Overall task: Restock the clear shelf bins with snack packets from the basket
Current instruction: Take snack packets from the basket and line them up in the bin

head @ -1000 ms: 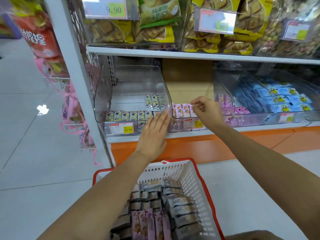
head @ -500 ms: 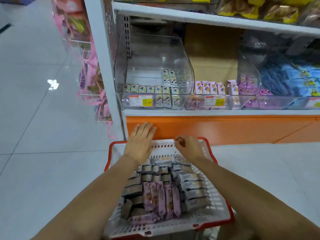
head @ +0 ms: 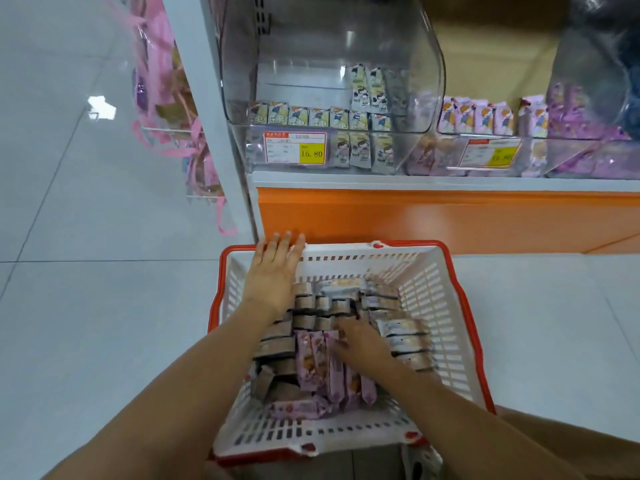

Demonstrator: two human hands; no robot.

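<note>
The basket (head: 446, 306) sits low and close, on the floor (head: 86, 306) by the shelf. It is white plastic with lots of little holes and a red rim. Inside are rows of snack packets, long and thin. The pink packets (head: 311, 365) are in the middle, and the grey packets (head: 304, 303) are all around them.

The right hand (head: 360, 344) is down on the tops of the pink packets. Its fingers touch them, but I cannot tell if the grip is pinching one yet. The left hand (head: 273, 271) is flat with its fingers straight and spread a little. It lies over the far left corner of the basket and holds nothing.

I think the packets are light, shiny and a bit slippery. The wrap looks soft and crinkly, and the snack inside may break if squeezed hard. A good place to hold is the top ends, a few at once, with a gentle grip.

Farther off is the white shelf (head: 415, 181) with an orange board (head: 433, 220) under it. The left bin (head: 311, 64) is clear, smooth and round at the front, and mostly bare. The next bin (head: 540, 157) holds pink ones. A yellow price tag (head: 296, 147) is stuck on the front.
</note>
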